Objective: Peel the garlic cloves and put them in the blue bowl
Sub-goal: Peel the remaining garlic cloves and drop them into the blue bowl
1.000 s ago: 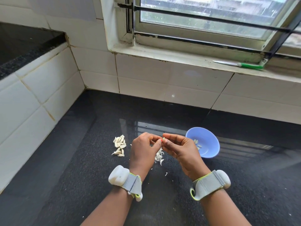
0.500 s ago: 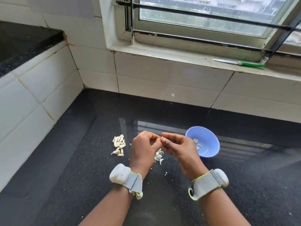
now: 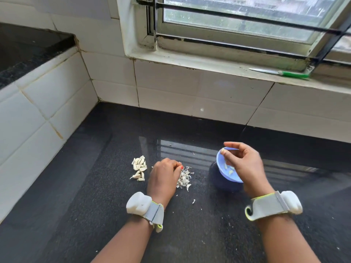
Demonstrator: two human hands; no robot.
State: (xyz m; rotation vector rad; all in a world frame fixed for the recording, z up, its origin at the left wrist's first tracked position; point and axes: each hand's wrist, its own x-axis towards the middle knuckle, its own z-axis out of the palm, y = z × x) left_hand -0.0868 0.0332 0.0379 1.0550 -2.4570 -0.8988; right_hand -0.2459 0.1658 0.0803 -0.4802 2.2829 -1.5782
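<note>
A blue bowl point(image 3: 222, 164) stands on the dark worktop point(image 3: 95, 205) at the right of centre of the frame, tilted so its opening faces the camera. Several pale peeled garlic cloves point(image 3: 229, 169) lie inside it, against its lower wall. The right hand point(image 3: 245, 164) hangs over the bowl, covering its right side, with the fingers loosely curled above the rim; whether a clove is pinched at the fingertips cannot be told.

At the centre of the frame the left hand point(image 3: 164, 177) is low over the worktop, knuckles up and fingers curled downward, its fingertips at the upper left edge of a heap of papery skins point(image 3: 184, 178). What it holds, if anything, is hidden under the hand.

A small pile of unpeeled cloves point(image 3: 139, 168) lies just left of the left hand, apart from the bowl. Both wrists carry grey bands with white blocks. On the window sill at the upper right lies a knife point(image 3: 281, 73) with a green handle.
</note>
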